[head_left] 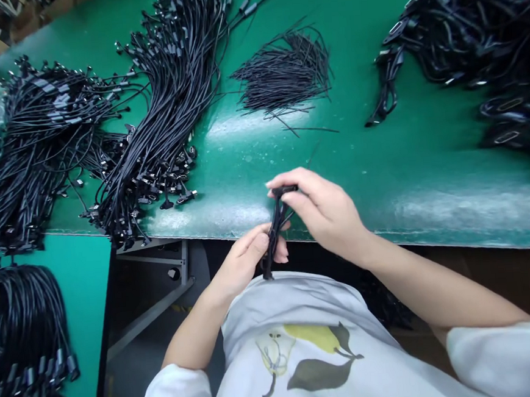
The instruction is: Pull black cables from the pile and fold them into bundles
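My left hand (246,258) and my right hand (323,209) meet at the near edge of the green table (381,152). Both are closed on one folded black cable (274,231). The left hand pinches its lower part, just above my white shirt. The right hand's fingertips grip the upper end, where a dark plug shows. The cable hangs roughly upright between them.
A long bundle of black cables (161,109) lies at the left centre, with a bigger heap (26,144) further left. A fan of thin black ties (287,71) sits beyond my hands. Coiled cables (476,35) fill the far right. More cables (18,322) rest on a lower green surface at left.
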`<action>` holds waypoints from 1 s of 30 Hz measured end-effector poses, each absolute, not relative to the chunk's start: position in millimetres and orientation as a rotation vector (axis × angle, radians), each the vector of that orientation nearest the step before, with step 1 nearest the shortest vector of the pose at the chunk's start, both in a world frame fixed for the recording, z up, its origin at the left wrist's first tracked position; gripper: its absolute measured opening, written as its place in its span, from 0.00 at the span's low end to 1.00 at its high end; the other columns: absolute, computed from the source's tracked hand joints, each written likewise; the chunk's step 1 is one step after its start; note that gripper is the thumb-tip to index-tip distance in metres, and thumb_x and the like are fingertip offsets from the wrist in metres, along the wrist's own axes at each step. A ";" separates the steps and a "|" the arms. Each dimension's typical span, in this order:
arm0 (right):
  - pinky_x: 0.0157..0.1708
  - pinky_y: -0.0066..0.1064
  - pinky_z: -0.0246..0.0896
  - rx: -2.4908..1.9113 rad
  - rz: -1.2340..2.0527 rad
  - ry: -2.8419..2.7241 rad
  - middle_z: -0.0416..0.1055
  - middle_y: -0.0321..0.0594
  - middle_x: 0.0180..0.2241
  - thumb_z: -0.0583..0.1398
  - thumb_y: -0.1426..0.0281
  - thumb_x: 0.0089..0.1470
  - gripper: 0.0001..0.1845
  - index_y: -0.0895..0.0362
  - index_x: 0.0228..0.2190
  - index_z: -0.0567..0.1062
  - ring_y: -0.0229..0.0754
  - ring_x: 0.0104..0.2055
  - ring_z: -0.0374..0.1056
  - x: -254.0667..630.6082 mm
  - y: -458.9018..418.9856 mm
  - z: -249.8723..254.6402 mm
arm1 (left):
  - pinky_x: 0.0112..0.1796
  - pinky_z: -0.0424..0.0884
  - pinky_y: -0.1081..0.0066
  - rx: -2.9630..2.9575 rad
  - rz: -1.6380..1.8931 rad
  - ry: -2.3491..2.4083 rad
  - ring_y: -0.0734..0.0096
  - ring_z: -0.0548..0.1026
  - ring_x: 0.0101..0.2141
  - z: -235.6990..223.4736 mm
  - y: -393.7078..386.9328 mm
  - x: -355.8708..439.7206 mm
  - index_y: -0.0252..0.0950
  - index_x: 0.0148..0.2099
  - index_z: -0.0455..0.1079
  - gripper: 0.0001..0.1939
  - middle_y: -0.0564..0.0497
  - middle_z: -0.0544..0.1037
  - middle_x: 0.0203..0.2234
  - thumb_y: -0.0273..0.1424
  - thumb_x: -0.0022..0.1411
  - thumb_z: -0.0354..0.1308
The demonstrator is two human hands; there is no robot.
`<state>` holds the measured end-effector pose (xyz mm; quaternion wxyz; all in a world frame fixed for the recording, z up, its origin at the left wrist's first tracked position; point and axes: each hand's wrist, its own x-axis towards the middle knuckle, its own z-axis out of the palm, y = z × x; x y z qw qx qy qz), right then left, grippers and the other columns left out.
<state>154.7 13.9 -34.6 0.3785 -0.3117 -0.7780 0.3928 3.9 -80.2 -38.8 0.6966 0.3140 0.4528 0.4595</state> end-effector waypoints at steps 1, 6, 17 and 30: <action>0.45 0.34 0.65 -0.813 1.000 -1.966 0.73 0.41 0.41 0.50 0.71 0.64 0.13 0.55 0.45 0.72 0.41 0.43 0.70 154.4 15.9 -35.6 | 0.32 0.65 0.73 0.660 1.028 0.992 0.75 0.70 0.28 -38.2 -81.5 4.8 0.31 0.46 0.72 0.21 0.51 0.70 0.28 0.46 0.65 0.54; 0.44 0.34 0.63 -0.780 0.988 -1.966 0.70 0.42 0.40 0.49 0.69 0.65 0.14 0.55 0.44 0.72 0.41 0.43 0.66 149.4 18.5 -41.1 | 0.21 0.56 0.76 0.483 1.056 0.978 0.80 0.65 0.20 -40.2 -85.3 11.5 0.32 0.46 0.70 0.18 0.54 0.67 0.24 0.43 0.64 0.56; 0.39 0.33 0.64 -0.749 0.882 -1.853 0.69 0.40 0.34 0.45 0.59 0.67 0.20 0.56 0.35 0.71 0.39 0.37 0.68 141.2 27.8 -43.9 | 0.19 0.53 0.80 0.135 1.140 0.885 0.83 0.55 0.17 -38.2 -76.5 35.9 0.31 0.30 0.67 0.24 0.58 0.55 0.17 0.47 0.67 0.49; 0.35 0.29 0.67 -0.667 0.742 -2.233 0.75 0.42 0.37 0.52 0.66 0.65 0.08 0.56 0.43 0.67 0.41 0.38 0.73 130.8 -27.8 -65.7 | 0.44 0.68 0.72 0.079 1.632 0.953 0.73 0.71 0.34 -35.5 -55.5 19.4 0.37 0.35 0.65 0.16 0.54 0.62 0.25 0.37 0.72 0.42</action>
